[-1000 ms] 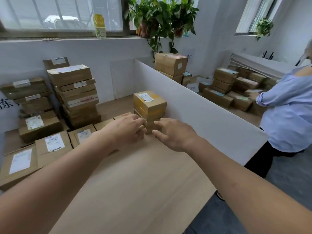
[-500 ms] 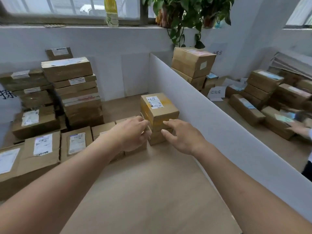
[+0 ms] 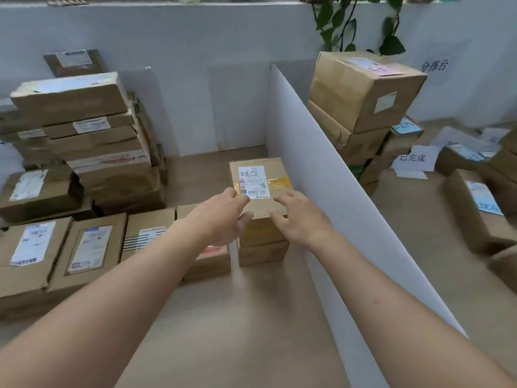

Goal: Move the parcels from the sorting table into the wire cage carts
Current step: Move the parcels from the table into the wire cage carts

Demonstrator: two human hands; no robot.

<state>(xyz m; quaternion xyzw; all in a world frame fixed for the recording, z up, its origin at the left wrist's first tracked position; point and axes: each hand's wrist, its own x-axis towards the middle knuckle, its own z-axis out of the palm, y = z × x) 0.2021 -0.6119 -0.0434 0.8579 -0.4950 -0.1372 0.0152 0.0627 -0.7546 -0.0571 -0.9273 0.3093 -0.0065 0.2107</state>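
The left hand (image 3: 223, 217) covers the near left corner of the top parcel (image 3: 260, 186) and part of the flat box (image 3: 207, 259) beneath. The plant (image 3: 352, 23) is cut off by the top edge. Far-right boxes (image 3: 475, 208) blur.

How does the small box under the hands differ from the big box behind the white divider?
The small box has yellow tape; the big box shows none. The small box's label lies on top; the big box also has one on its side. Both are brown cardboard, stacked on other boxes.
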